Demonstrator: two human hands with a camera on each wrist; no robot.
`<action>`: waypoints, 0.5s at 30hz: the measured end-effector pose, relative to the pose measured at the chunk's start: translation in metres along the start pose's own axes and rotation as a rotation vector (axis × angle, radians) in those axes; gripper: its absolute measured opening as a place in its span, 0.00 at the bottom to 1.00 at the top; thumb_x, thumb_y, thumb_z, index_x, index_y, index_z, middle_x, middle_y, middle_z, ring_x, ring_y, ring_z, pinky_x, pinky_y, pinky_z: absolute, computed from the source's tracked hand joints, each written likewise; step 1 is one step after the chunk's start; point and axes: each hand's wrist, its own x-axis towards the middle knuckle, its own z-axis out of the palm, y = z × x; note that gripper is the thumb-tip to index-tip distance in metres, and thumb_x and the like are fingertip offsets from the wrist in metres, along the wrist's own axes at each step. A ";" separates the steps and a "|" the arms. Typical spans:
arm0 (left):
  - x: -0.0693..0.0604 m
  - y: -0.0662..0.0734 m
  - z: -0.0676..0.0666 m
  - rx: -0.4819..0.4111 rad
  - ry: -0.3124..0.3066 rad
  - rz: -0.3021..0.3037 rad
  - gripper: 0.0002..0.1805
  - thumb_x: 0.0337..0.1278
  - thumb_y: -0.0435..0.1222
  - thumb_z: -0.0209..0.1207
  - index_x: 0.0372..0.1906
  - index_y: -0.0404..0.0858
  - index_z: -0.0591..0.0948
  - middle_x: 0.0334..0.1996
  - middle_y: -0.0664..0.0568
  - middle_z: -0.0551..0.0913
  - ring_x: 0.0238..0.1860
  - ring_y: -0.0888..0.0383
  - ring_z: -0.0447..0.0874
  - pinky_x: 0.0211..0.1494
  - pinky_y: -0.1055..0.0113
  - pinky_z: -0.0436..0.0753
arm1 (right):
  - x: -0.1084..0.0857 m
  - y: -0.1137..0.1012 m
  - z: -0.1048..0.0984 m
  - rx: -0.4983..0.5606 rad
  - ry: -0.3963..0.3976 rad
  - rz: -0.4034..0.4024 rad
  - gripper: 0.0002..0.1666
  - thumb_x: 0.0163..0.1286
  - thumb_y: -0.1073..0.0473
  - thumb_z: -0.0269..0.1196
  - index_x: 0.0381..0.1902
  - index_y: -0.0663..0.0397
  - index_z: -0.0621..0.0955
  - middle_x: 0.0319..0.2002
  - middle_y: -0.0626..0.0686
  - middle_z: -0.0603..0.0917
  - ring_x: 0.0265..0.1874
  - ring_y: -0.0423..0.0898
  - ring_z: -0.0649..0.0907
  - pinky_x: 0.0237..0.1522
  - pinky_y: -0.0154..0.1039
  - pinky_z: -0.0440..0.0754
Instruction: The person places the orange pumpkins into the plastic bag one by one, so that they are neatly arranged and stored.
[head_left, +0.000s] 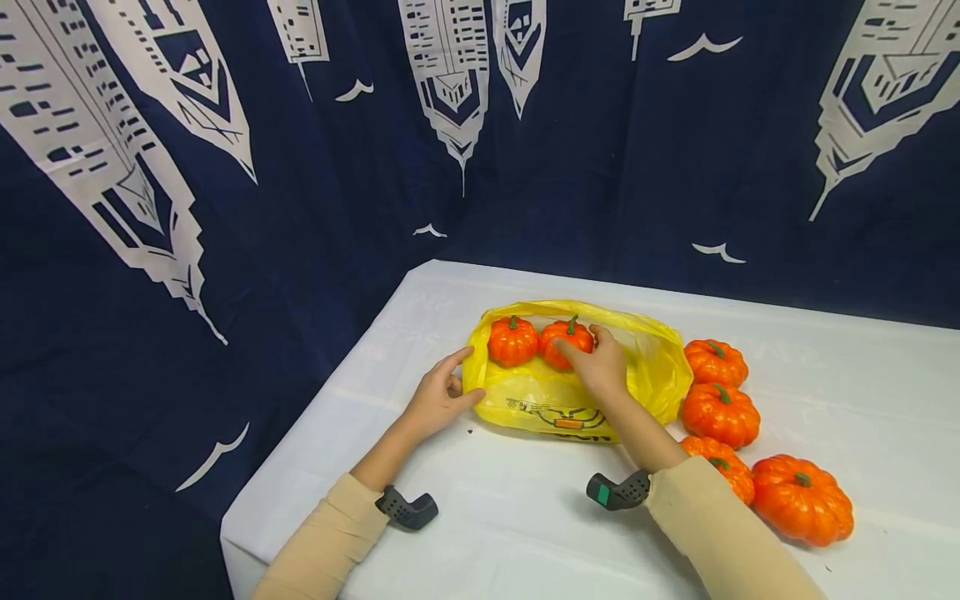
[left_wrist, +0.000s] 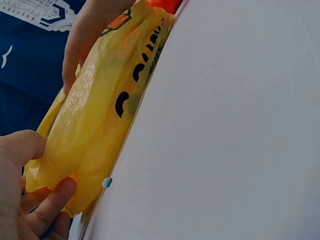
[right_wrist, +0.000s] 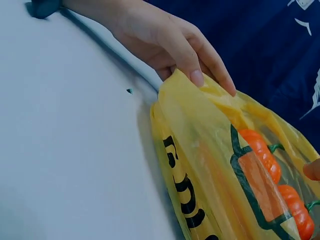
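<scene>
A yellow plastic bag (head_left: 660, 367) lies on its side with its mouth spread, printed with dark lettering. Inside it sit two small orange pumpkins with green stems, a left pumpkin (head_left: 513, 343) and a right pumpkin (head_left: 558, 354). My left hand (head_left: 438, 400) holds the bag's left end, thumb at the near side and fingers round the edge; the left wrist view shows its fingertips (left_wrist: 64, 190) against the plastic. Reaching into the bag, my right hand (head_left: 603, 367) grips the right pumpkin, thumb across its front and fingers at its right side. In the right wrist view only a fingertip (right_wrist: 313, 170) shows.
Several more orange pumpkins (head_left: 801, 500) lie right of the bag, some beside my right forearm. The white-covered table (head_left: 495, 517) has a bevelled far-left corner. A dark blue curtain (head_left: 337, 208) with white building prints hangs behind. A tiny dark speck (head_left: 470, 432) lies near the bag.
</scene>
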 end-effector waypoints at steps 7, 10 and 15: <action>0.000 0.000 0.000 -0.002 -0.006 -0.012 0.38 0.57 0.33 0.66 0.70 0.30 0.64 0.20 0.53 0.77 0.25 0.60 0.74 0.36 0.66 0.75 | -0.016 -0.006 -0.009 0.015 -0.038 -0.034 0.50 0.66 0.45 0.65 0.75 0.63 0.56 0.72 0.65 0.59 0.71 0.60 0.60 0.68 0.51 0.61; 0.000 0.000 0.000 -0.005 -0.008 -0.012 0.38 0.57 0.33 0.66 0.71 0.30 0.64 0.19 0.53 0.76 0.24 0.60 0.73 0.35 0.67 0.74 | -0.024 -0.008 -0.014 0.029 -0.057 -0.042 0.50 0.66 0.44 0.65 0.75 0.61 0.55 0.73 0.64 0.58 0.71 0.60 0.59 0.68 0.52 0.62; 0.000 0.001 0.000 -0.010 -0.010 -0.016 0.38 0.57 0.33 0.66 0.71 0.30 0.63 0.19 0.53 0.76 0.24 0.60 0.72 0.35 0.67 0.73 | -0.035 -0.011 -0.022 0.022 -0.084 -0.050 0.50 0.68 0.45 0.64 0.75 0.62 0.54 0.73 0.64 0.58 0.71 0.60 0.59 0.67 0.52 0.63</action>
